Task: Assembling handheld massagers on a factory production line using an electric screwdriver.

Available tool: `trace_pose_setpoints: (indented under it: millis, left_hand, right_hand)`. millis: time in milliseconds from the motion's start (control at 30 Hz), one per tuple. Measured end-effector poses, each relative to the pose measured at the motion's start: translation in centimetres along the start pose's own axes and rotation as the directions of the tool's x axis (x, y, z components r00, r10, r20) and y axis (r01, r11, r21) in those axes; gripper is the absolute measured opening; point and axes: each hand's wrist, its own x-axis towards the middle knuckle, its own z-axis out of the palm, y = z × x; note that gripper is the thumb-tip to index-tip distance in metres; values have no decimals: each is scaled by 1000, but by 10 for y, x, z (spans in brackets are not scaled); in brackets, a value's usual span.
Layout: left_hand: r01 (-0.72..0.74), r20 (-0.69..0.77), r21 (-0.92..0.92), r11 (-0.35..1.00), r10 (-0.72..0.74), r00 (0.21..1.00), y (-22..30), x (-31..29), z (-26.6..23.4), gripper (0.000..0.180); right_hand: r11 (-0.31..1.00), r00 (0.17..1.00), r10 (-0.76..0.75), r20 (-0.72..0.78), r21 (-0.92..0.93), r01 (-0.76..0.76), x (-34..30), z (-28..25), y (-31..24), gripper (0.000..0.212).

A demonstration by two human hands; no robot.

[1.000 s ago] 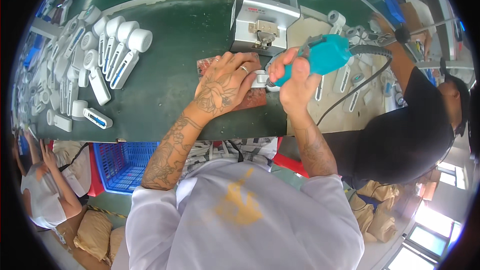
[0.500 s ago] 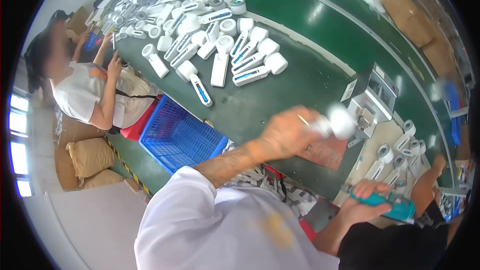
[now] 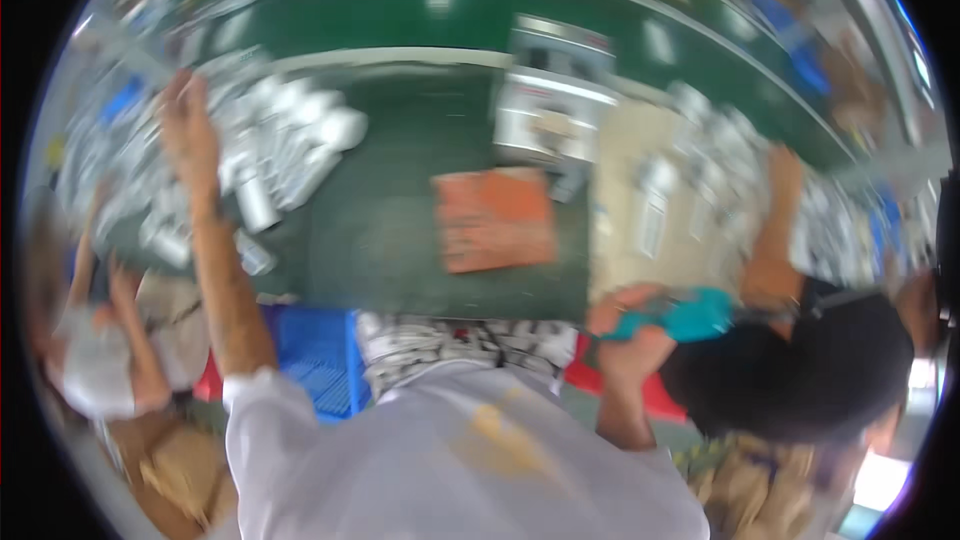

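My left hand [image 3: 188, 125] is stretched far out to the left, over a pile of white handheld fans [image 3: 300, 130] with round heads. Motion smears its fingers, so any hold there cannot be made out. Low on the right, my right hand [image 3: 632, 335] is closed around a teal tool [image 3: 702, 314] that looks like an electric screwdriver. A flat orange-red pad [image 3: 495, 222] lies on the dark green bench between the two hands. Just behind it stands a silver box-shaped fixture [image 3: 553, 105] with a small block on its front.
More white fans [image 3: 655, 205] lie on a beige board [image 3: 622, 240] at the right, where a co-worker in black [image 3: 790, 370] reaches in with one arm. Another person in white [image 3: 100, 360] works at the far left. A blue basket [image 3: 322, 360] stands below the bench's front edge.
The view has swung round. My left hand has gone from beside the silver fixture, where it held a white fan, leftward to the pile. My right hand keeps the teal tool.
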Motion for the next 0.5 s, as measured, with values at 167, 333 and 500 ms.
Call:
trace_pose_setpoints:
  millis: [167,333,500]
  left_hand:
    - [-84,656,-318,944,283,699,250,-173,114,31]
    - [-435,877,-256,863,397,272,294,-301,243,45]
    - [-325,907,-113,939,231,351,282,-331,275,47]
  right_hand:
    - [1000,999,3,51,-9,-2,-12,-1,-10,76]
    - [998,999,-17,30,-55,19,-21,-8,-20,75]
    - [994,1000,-20,-12,-109,19,-33,-28,-24,77]
